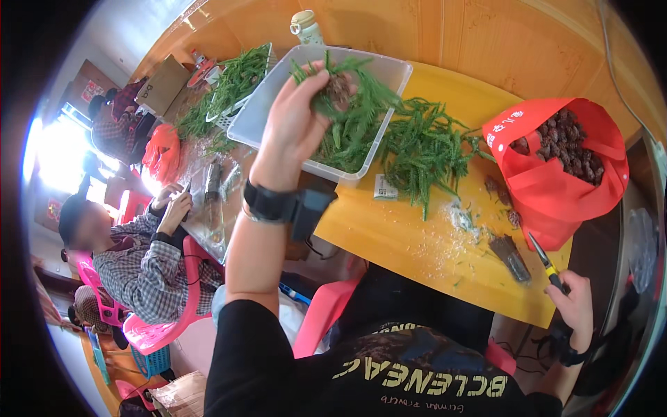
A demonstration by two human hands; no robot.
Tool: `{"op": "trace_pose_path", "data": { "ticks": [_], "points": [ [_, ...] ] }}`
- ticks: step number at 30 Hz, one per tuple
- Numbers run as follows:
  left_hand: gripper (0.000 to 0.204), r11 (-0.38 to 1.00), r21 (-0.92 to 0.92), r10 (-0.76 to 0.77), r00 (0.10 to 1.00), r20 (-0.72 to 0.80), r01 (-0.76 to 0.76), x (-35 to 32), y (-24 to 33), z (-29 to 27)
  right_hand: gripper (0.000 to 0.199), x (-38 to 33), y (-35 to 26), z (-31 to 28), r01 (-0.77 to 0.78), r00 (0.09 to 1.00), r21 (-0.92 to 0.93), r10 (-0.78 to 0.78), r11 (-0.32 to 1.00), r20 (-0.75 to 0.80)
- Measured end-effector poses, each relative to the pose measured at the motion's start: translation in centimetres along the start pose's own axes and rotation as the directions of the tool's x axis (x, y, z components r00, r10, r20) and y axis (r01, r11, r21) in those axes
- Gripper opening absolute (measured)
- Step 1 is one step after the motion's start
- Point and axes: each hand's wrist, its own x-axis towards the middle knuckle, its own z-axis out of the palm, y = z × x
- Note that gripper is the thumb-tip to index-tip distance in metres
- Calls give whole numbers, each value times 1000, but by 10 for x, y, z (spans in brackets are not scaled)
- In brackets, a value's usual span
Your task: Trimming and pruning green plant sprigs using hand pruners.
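Note:
My left hand is raised over a clear plastic bin, its fingers closed on a green sprig with a brown, cone-like clump at its base; the sprig is partly blurred. More green sprigs lie inside the bin, below that hand. At the table's right edge my right hand grips long-nose pliers with yellow and black handles, the jaws pointing up and away from me. Just left of the pliers lies a dark brown bundle of thin strands.
A red bag full of brown pine cones stands at right. Green sprigs are heaped beside the bin on the yellow table; white flakes are scattered nearer me. A bottle stands behind. At left, a seated person works with both hands.

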Motion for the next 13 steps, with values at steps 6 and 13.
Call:
{"op": "trace_pose_path", "data": {
  "ticks": [6,13],
  "points": [
    [17,979,-3,-202,979,3,202,74,25,-34,22,0,3,-1,24,999,-28,-24,999,26],
    [38,931,351,18,948,-318,100,95,26,-15,24,5,5,7,65,996,-50,-68,997,-49]
  ]
}}
